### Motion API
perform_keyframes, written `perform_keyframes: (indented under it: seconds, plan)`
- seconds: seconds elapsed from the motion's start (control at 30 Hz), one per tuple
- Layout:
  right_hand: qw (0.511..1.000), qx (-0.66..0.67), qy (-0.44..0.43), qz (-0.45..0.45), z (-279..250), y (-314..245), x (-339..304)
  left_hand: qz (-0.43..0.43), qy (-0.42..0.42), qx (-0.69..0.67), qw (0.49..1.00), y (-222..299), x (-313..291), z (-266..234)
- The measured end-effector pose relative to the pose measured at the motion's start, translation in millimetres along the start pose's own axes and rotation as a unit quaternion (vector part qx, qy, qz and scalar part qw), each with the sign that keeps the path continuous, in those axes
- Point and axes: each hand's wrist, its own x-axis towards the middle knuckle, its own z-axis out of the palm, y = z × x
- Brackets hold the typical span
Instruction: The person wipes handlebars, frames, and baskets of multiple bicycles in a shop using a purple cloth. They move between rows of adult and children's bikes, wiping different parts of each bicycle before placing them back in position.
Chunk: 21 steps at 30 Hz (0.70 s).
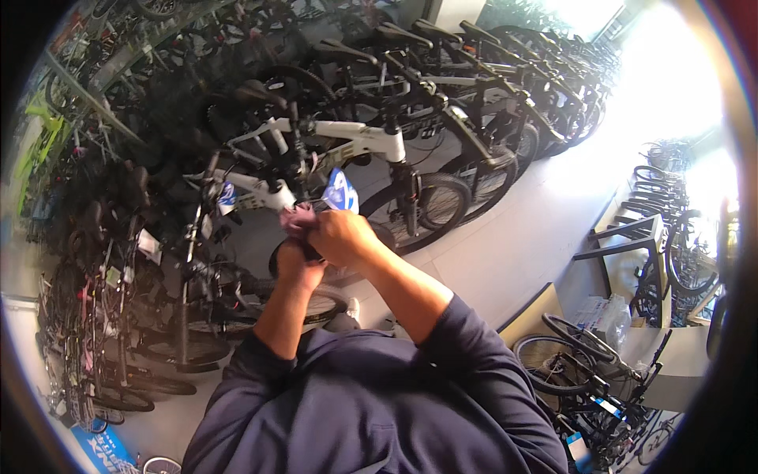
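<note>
Both of my hands are close together in front of a white bicycle (343, 130). My right hand (343, 235) is closed on a crumpled mauve cloth (298, 218), which bunches out past the fingers. Just below and to the left, my left hand (298, 267) is closed with its fingers curled around something dark that is mostly hidden. Directly beyond the right hand stands a blue and white tag (339, 190). The white frame of a second bicycle (257, 189) runs behind the cloth, with another blue and white tag (227, 197) on it.
A row of parked bicycles (474, 103) stretches to the far right. More bicycles (118, 292) crowd the left. At the lower right, bicycles (588, 355) stand by a tan board (530, 308) and a dark-framed table (632, 237). A blue printed panel (103, 450) lies at lower left.
</note>
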Motion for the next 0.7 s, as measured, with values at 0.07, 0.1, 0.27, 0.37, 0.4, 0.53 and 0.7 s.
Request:
perform_keyframes:
  seconds: [0.07,0.1,0.27,0.37,0.4,0.53,0.7]
  plan:
    - [0.973,-0.064,0.110,-0.190,40.8,64.4,49.4,-0.019,0.013,0.065,0.998,-1.4,-18.3,37.3]
    - [0.980,-0.050,0.103,-0.164,53.8,90.4,70.8,-0.019,0.003,0.083,0.996,-4.9,-18.1,43.6]
    - [0.951,0.230,0.196,-0.065,-7.9,76.0,0.6,0.009,0.052,0.113,0.992,3.7,-1.0,0.0]
    - [0.950,0.158,0.270,-0.008,-84.7,111.7,-90.1,0.049,0.108,0.191,0.974,3.2,-26.3,30.7]
    - [0.938,0.093,0.334,-0.027,-96.8,140.7,-103.2,0.065,0.142,0.185,0.970,2.3,-29.5,28.5]
    - [0.977,-0.010,0.187,0.104,-128.1,234.3,-119.2,0.142,0.220,0.159,0.952,-0.3,-22.7,-7.2]
    - [0.976,0.087,0.193,0.050,-141.5,284.1,-67.5,0.359,0.324,0.402,0.777,-22.5,-45.1,19.1]
